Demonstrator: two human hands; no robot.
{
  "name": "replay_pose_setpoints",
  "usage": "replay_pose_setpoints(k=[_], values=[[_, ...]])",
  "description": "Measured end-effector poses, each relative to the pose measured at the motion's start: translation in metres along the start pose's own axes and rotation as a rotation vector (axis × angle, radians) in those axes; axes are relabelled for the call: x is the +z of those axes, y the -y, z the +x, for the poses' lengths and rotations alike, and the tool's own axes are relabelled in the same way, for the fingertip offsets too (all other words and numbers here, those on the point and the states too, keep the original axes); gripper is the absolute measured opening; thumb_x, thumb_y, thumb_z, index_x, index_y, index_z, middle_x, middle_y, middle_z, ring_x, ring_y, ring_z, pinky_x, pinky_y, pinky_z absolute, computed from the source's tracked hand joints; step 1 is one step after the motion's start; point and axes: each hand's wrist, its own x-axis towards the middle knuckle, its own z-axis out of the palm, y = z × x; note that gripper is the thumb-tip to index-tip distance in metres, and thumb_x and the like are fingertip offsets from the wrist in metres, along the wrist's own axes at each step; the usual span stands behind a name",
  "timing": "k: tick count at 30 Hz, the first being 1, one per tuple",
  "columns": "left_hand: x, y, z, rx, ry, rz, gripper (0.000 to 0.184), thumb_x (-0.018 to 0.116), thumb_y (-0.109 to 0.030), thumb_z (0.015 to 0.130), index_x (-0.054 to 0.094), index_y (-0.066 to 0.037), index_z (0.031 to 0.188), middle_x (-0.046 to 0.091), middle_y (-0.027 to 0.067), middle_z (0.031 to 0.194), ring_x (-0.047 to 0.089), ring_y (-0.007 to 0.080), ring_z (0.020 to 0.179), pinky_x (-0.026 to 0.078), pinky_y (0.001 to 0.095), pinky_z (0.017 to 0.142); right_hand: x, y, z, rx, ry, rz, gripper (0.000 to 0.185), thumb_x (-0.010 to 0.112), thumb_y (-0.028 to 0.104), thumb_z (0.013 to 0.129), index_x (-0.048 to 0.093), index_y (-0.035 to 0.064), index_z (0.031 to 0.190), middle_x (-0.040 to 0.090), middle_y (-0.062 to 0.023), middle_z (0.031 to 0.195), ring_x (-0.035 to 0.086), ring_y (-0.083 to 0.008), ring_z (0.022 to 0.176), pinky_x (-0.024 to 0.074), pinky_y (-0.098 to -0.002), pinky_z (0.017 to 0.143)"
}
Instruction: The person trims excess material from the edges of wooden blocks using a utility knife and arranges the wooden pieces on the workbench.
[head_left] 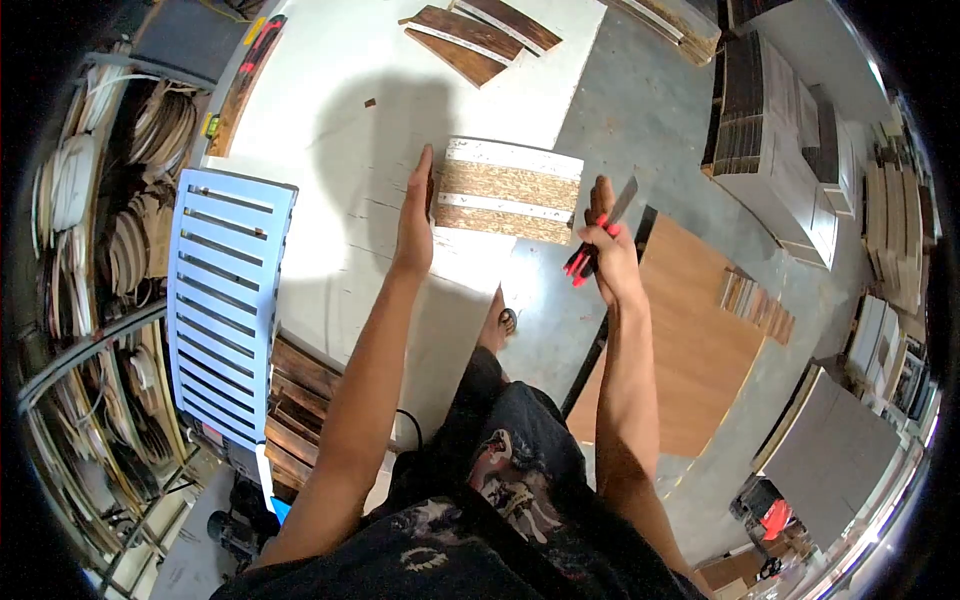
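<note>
A short stack of chipboard pieces (pixel 510 181) with white faces sits at the edge of the white worktable, raw speckled edges toward me. My left hand (pixel 416 220) is flat against or right beside the stack's left end, fingers straight and together; I cannot tell whether it bears any weight. Just off the stack's right end is my right hand (pixel 612 250), its thumb and fingers closed around a red and black utility knife (pixel 607 222). The knife's silver blade points up and to the right, away from the boards.
Brown laminate offcuts (pixel 480 45) lie at the table's far end. A red-handled tool (pixel 262 45) and a spirit level (pixel 211 126) lie along its left edge, near a blue slatted panel (pixel 222 310). Right of me are a brown board (pixel 680 340) and stacked panels (pixel 770 140).
</note>
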Motion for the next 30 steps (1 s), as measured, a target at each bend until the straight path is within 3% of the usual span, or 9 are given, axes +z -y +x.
replay_pose_setpoints(k=[5,8,14,18,19,22,23,27,30], values=[[0.006,0.002,0.015,0.014,0.033,0.017,0.089,0.021,-0.069,0.11,0.021,-0.003,0.169,0.021,0.0192,0.175,0.02,0.0298,0.162,0.012,0.0409,0.132,0.018,0.032,-0.004,-0.063,0.122,0.004,0.088,0.058,0.0,0.094,0.015,0.002,0.17,0.058,-0.0074,0.141,0.053,-0.0171,0.121,0.0365,-0.0301,0.113],[0.006,-0.005,0.013,0.022,0.044,0.024,0.09,0.021,-0.07,0.109,0.022,-0.002,0.168,0.022,0.0192,0.175,0.021,0.0292,0.161,0.014,0.0406,0.131,0.022,0.038,-0.006,-0.054,0.158,0.019,0.088,0.058,0.0,0.094,0.015,0.0024,0.171,0.059,-0.0077,0.142,0.053,-0.0167,0.121,0.0376,-0.0295,0.112],[0.002,0.001,0.017,0.011,0.055,0.001,0.091,0.022,-0.07,0.109,0.023,-0.001,0.168,0.024,0.0198,0.174,0.022,0.0293,0.161,0.016,0.0406,0.131,0.005,0.03,0.001,0.185,0.067,0.024,0.073,0.059,0.002,0.094,0.036,-0.0014,0.162,0.067,-0.0038,0.111,0.06,-0.015,0.105,0.0471,-0.0329,0.102],[0.011,-0.033,0.015,0.355,0.127,0.673,0.099,0.056,-0.064,0.097,0.027,0.002,0.165,0.025,0.0263,0.171,0.021,0.0393,0.16,0.015,0.0491,0.132,0.002,0.03,-0.013,-0.172,-0.119,0.253,0.057,0.056,0.003,0.096,0.048,-0.0027,0.152,0.06,-0.0173,0.144,0.065,-0.0276,0.124,0.0596,-0.0384,0.094],[0.015,-0.044,0.014,0.44,0.147,0.839,0.103,0.065,-0.063,0.094,0.029,0.003,0.164,0.025,0.0279,0.171,0.02,0.0418,0.16,0.015,0.0512,0.132,-0.002,0.037,-0.024,-0.108,-0.157,0.3,0.056,0.054,0.003,0.098,0.047,-0.0036,0.152,0.047,-0.0209,0.16,0.061,-0.0321,0.133,0.0609,-0.0371,0.093],[0.04,-0.065,0.013,0.599,0.285,1.076,0.12,0.085,-0.06,0.077,0.031,0.004,0.162,0.025,0.0309,0.169,0.019,0.0475,0.159,0.014,0.058,0.132,-0.02,0.028,-0.047,0.113,-0.37,0.212,0.048,0.055,0.007,0.1,0.051,-0.0043,0.146,0.067,-0.0193,0.133,0.072,-0.0226,0.09,0.0568,-0.0305,0.064],[0.048,-0.066,0.014,0.639,0.345,1.111,0.126,0.091,-0.06,0.07,0.032,0.005,0.162,0.024,0.0316,0.169,0.018,0.0491,0.159,0.014,0.0604,0.131,-0.021,0.017,-0.053,0.135,-0.43,0.196,0.043,0.06,0.014,0.102,0.055,-0.0023,0.141,0.072,-0.0155,0.114,0.062,-0.0149,0.068,0.0469,-0.029,0.052],[0.057,-0.041,0.028,0.686,0.392,1.287,0.136,0.092,-0.066,0.062,0.032,0.006,0.161,0.026,0.031,0.168,0.019,0.0477,0.159,0.014,0.0633,0.131,0.018,0.012,-0.091,0.11,-0.533,-0.11,0.06,0.05,0.053,0.11,0.06,0.0047,0.144,0.06,-0.0065,0.095,0.046,-0.0098,0.067,0.0392,-0.0232,0.06],[0.059,-0.032,0.032,0.738,0.396,1.294,0.135,0.092,-0.067,0.061,0.035,0.006,0.159,0.032,0.0305,0.163,0.024,0.046,0.156,0.016,0.0644,0.129,0.035,-0.016,-0.1,-0.163,-0.475,-0.476,0.049,0.055,0.04,0.111,0.061,0.0069,0.146,0.064,-0.0125,0.101,0.059,-0.0233,0.083,0.0498,-0.0376,0.078]])
